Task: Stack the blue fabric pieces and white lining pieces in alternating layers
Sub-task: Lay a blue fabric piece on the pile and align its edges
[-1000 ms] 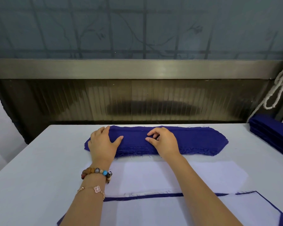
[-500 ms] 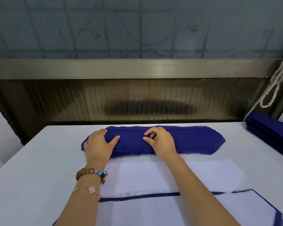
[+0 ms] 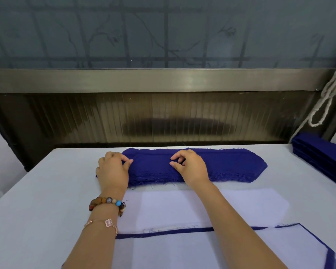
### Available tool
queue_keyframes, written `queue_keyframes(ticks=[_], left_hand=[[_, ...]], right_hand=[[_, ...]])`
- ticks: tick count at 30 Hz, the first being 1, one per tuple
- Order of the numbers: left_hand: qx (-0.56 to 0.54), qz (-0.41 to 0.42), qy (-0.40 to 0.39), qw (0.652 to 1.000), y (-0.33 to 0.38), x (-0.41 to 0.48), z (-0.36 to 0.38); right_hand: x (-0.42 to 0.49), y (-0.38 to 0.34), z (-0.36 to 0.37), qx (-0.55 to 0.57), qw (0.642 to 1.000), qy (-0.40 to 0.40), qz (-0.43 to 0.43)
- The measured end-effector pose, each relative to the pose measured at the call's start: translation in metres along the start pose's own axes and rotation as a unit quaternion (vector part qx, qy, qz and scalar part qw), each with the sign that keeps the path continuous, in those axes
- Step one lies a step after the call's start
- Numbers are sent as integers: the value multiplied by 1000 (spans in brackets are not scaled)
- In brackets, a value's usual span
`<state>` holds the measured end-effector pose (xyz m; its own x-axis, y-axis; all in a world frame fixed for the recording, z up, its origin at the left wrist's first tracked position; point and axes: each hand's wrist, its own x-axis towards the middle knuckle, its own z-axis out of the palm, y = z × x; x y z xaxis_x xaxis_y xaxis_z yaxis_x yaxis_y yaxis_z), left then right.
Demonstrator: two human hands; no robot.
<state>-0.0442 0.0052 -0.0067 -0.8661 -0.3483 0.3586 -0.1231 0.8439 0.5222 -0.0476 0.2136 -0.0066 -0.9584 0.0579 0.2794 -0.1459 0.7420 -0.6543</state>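
— Big white table point(image 3: 47, 200) under a dark window point(image 3: 163, 35). Blue pile point(image 3: 231, 164) where?
— At 12 o'clock, far edge, lying long from 9 to 3.
— Hands?
— Left hand point(image 3: 113, 169) on the 9 o'clock end, right hand point(image 3: 191, 168) on the middle. Both curled, pinching the top blue layer.
— White lining point(image 3: 211, 206)?
— Just at 6 o'clock of the pile. Probably a lift, then a pull toward 6.

White table point(image 3: 37, 210): stack of blue fabric pieces point(image 3: 231, 166) along the far edge, white lining pieces point(image 3: 182, 208) mid-surface, lining-over-blue layered stack point(image 3: 221, 249) at the near edge, second blue stack point(image 3: 322, 152) at the far right corner.
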Motion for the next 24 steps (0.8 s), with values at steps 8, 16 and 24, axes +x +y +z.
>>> queue_keyframes(ticks=[8, 16, 24], left_hand=[[-66, 120, -86, 987, -4, 6, -12], [-225, 149, -118, 956, -4, -1, -19], [-226, 89, 29, 970, -12, 2, -18]], right_hand=[[1, 0, 2, -2, 1000, 3, -2], [-1, 1, 2, 2, 1000, 12, -12], [3, -3, -1, -37, 999, -2, -5]])
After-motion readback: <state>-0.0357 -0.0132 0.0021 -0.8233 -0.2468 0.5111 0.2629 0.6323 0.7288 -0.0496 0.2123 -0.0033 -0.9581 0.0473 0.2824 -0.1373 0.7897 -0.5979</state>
